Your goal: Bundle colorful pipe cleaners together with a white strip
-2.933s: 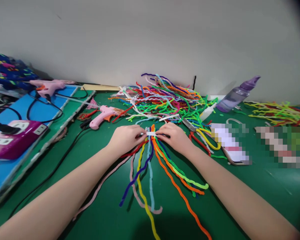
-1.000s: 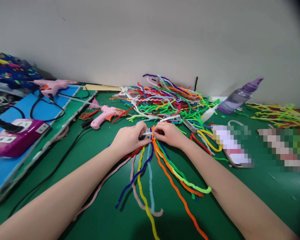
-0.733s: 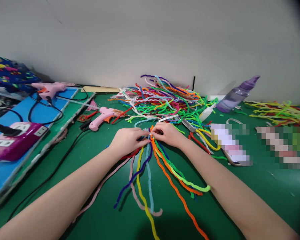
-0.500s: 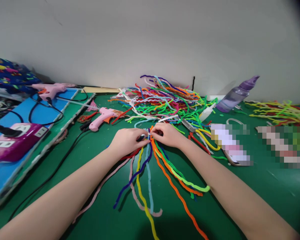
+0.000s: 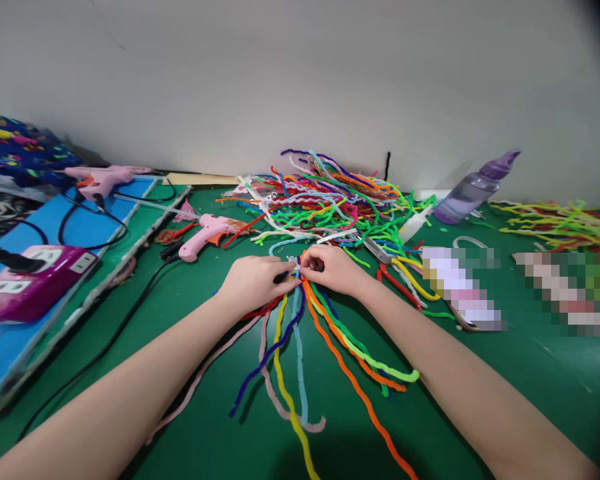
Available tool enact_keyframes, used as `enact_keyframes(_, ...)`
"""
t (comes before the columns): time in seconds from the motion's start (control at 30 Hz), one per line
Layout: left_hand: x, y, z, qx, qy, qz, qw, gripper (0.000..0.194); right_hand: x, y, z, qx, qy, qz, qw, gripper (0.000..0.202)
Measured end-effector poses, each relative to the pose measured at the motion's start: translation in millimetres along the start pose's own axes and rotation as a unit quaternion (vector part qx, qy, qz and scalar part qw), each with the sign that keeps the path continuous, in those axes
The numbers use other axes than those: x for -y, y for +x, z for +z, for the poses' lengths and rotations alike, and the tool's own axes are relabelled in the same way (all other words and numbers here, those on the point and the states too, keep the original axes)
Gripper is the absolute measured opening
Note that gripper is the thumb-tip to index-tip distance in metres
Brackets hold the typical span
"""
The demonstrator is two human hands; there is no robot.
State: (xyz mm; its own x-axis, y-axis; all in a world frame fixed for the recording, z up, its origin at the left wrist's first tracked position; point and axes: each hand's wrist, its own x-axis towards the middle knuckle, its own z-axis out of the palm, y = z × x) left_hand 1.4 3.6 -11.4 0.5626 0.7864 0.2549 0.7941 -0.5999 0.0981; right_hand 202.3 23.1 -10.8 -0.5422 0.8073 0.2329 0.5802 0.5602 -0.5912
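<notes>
My left hand (image 5: 255, 279) and my right hand (image 5: 330, 268) meet at the gathered top of a bunch of fuzzy pipe cleaners. Fingers of both are pinched together there, a short gap apart. From that point the strands fan out toward me: a yellow pipe cleaner (image 5: 279, 357), a dark purple one (image 5: 265, 360), a light blue one (image 5: 299, 367), a pink one (image 5: 270, 387) and an orange one (image 5: 357, 390). A light green strand (image 5: 380, 363) bends toward my right forearm. Some white bit shows between the fingertips, too small to make out.
Behind my hands lies a tangled heap of pipe cleaners (image 5: 325, 197). A pink glue gun (image 5: 205, 235), pliers (image 5: 380, 252), a white glue bottle (image 5: 416, 223), a purple water bottle (image 5: 473, 190) and a phone (image 5: 460, 287) stand or lie around. At left are a purple power strip (image 5: 40, 283) and black cords.
Both hands stay almost in place, with only slight finger movement at the gathered point. The lower end of the purple pipe cleaner has shifted a little to the right.
</notes>
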Motion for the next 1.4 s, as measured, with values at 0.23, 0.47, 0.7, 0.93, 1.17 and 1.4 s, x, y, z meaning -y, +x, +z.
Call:
enact_keyframes(0.23,4.8,2.3,0.0,0.023,-0.034,-0.008,0.999,0.047,1.4,1.5,3.0,-0.002,0.017,0.036,0.999,0.007)
enact_keyframes(0.47,8.0,1.6,0.2,0.035,-0.048,-0.001,0.998,0.051,3.3,1.4,5.2,-0.019,0.006,0.038,0.999,0.009)
enact_keyframes(0.7,6.5,1.2,-1.0,0.035,-0.044,-0.002,0.998,0.049,3.3,2.3,7.2,-0.027,0.005,0.042,0.999,0.010)
enact_keyframes(0.93,6.0,1.9,-3.5,0.033,-0.043,-0.004,0.999,0.048,0.7,-0.4,7.2,-0.023,0.052,0.013,0.998,0.005)
enact_keyframes(1.17,9.6,1.0,-2.0,0.028,-0.099,-0.015,0.995,0.045,-2.1,-2.6,7.4,-0.022,0.064,-0.017,0.998,0.010)
enact_keyframes(1.4,16.0,2.2,0.0,0.000,-0.173,-0.061,0.983,0.026,0.0,-2.3,7.3,-0.022,0.050,-0.012,0.998,0.008)
